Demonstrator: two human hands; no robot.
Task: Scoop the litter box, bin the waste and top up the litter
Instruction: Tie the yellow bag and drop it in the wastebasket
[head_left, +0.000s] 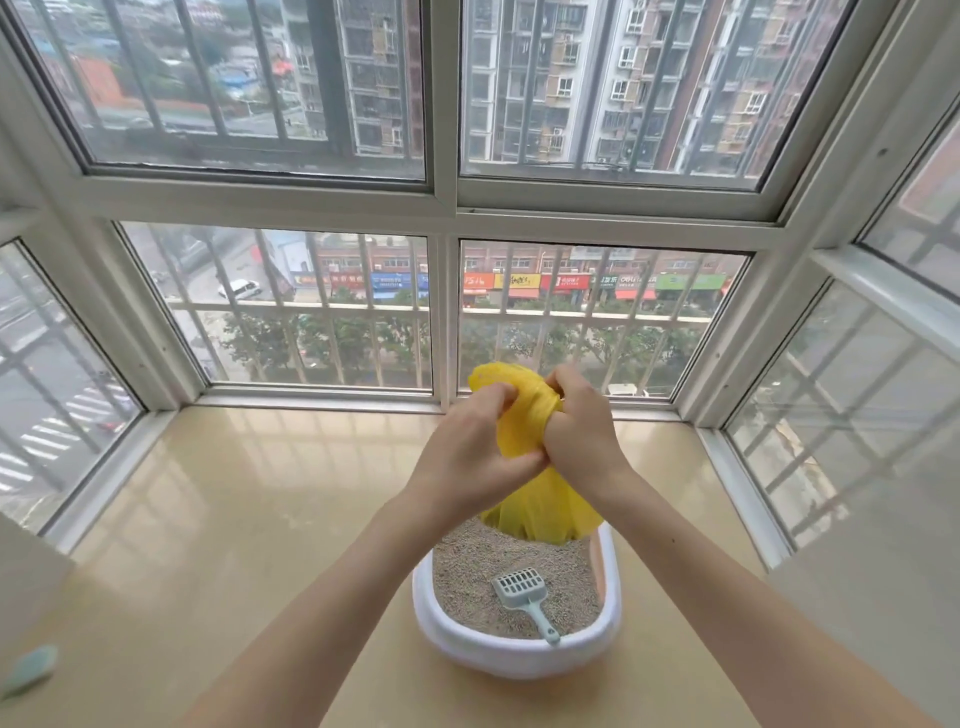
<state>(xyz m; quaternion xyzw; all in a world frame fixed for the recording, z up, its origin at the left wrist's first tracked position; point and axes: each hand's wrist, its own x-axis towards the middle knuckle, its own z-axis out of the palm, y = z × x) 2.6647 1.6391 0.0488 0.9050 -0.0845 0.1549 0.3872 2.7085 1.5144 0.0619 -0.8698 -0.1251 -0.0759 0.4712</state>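
Blurred pale-green object (28, 670), edge-cropped

This is a home, a flat high up in a city, at a bay window. The window (441, 208) with white frames fills the upper part of the frame and wraps round both sides, with bars outside the glass. Through it, apartment blocks (597, 78) stand at upper right, and a row of shop signs (519, 283) and a street lie far below. A glossy beige sill (208, 519) spreads across the lower half, and a white litter box (519, 660) sits on it at lower centre.
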